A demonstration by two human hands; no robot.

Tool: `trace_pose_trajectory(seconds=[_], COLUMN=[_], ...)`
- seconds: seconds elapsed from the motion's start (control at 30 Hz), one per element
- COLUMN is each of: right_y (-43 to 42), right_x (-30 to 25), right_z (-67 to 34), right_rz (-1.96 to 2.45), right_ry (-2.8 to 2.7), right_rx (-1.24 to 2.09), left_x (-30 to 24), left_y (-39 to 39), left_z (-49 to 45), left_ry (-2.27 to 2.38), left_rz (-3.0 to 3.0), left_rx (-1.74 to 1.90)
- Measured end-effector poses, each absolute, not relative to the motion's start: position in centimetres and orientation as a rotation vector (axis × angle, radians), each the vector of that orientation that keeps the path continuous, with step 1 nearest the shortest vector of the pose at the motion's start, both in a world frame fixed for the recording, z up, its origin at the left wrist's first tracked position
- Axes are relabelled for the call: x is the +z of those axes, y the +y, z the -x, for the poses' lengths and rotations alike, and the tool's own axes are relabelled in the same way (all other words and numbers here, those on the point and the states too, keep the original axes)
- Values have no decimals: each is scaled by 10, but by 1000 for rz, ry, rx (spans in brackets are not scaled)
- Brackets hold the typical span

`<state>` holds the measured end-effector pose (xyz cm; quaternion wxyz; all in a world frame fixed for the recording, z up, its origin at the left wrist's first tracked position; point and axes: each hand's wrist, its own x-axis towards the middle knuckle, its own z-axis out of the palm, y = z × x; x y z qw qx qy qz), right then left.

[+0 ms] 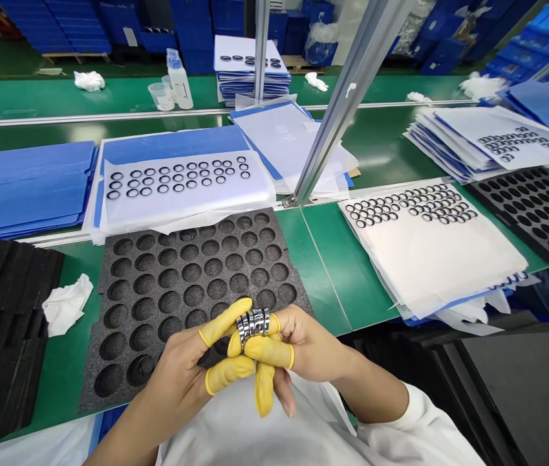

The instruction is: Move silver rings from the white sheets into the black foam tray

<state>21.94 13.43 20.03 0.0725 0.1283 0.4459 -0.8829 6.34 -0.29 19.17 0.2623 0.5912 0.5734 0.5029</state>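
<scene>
Left hand (pixel 191 355) and right hand (pixel 309 344) both pinch the shiny rings (pixel 253 325); light, even pressure should keep them aligned.

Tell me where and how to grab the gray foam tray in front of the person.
Probably by its left and right edges, coming in from both sides: the foam tray lies flat on the green table, which shows beside both edges, while the white sheet overlaps part of its far edge.
</scene>
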Motion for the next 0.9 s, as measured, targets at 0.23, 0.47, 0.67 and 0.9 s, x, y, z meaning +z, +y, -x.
trace_pose_trajectory(seconds=[0.23, 0.47, 0.67, 0.9], right_y=[135, 133, 134, 142], right_x=[195, 190, 175, 166], right_z=[-219, -219, -220, -217], right_rz=[-342, -235, -48, 148], right_ry=[1300, 1609, 2423, 3140], right_rx=[-2653, -2636, -2301, -1677], left_x=[193, 189, 186, 175], left_y=[-4, -7, -8, -7], left_z=[-66, -67, -70, -66], left_ry=[1605, 1591, 1582, 1532], left_rz=[-1634, -1572, -1440, -1459], left_rx=[1416, 1417, 1449, 1507])
